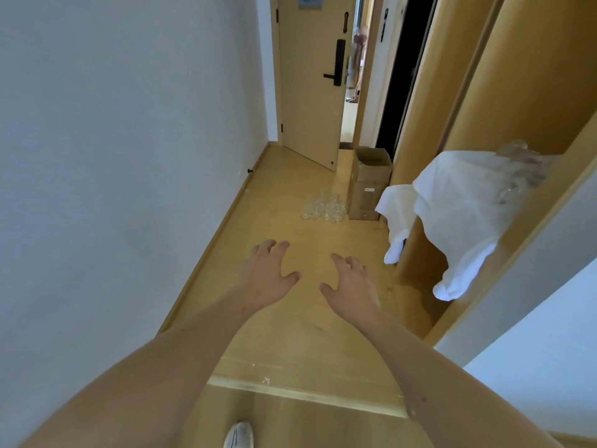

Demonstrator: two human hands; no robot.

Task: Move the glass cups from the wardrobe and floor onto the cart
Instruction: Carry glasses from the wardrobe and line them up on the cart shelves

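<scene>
**Both hands out front, nothing in them, glasses waiting down the hall**

Here we are in a narrow corridor, looking down at two bare forearms stretched forward over the wooden floor. The left hand is released, fingers spread and loosely bent, holding nothing. The right hand matches it, palm down, fingers relaxed and apart, also holding nothing. The two hands hang side by side with a gap between them, well short of any glass.

Farther along, a cluster of glass cups sits on the floor, just beside a tall open cardboard box that stands against the right side of the passage. On the right, the open wardrobe has a shelf draped with a white cloth, its ends hanging over the edge. More clear glassware rests on top of that cloth toward the back, blurred and hard to count.

Ahead, a pale door with a dark handle stands ajar. A white shoe peeks in at the bottom edge.
</scene>
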